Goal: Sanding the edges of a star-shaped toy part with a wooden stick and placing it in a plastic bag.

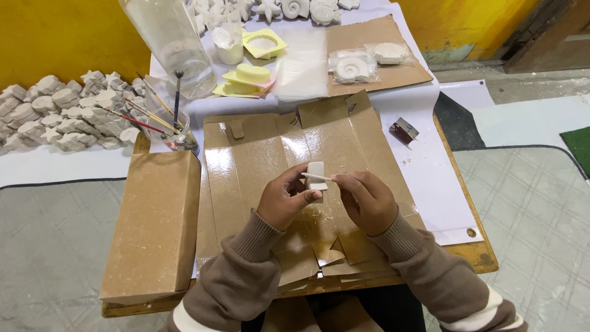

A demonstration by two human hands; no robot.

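Two bare hands are meeting over a flattened cardboard sheet (295,154) that is lying glossy side up on a small wooden table (482,255). The left hand (284,200) is curling its fingers closed around a small white plaster piece (317,174), gripping it from below and behind so that the piece is standing upright above the thumb. The right hand (367,200) is pinching a thin white stick (316,177) between thumb and fingertips, its fingers closed tight on the near end, and the stick is lying across the face of the plaster piece (whether its tip is actually touching the surface cannot be told).

To the left, a closed brown cardboard box (153,221) is sitting just beside the sheet. Behind it, a clear jar with paintbrushes (169,120) is standing near a tall clear plastic bottle (169,43). Farther back, yellow moulds (252,77) and bagged white casts (353,66) are resting on white paper and cardboard. A heap of white plaster figures (67,110) is lying on the floor to the left, well apart from the hands.
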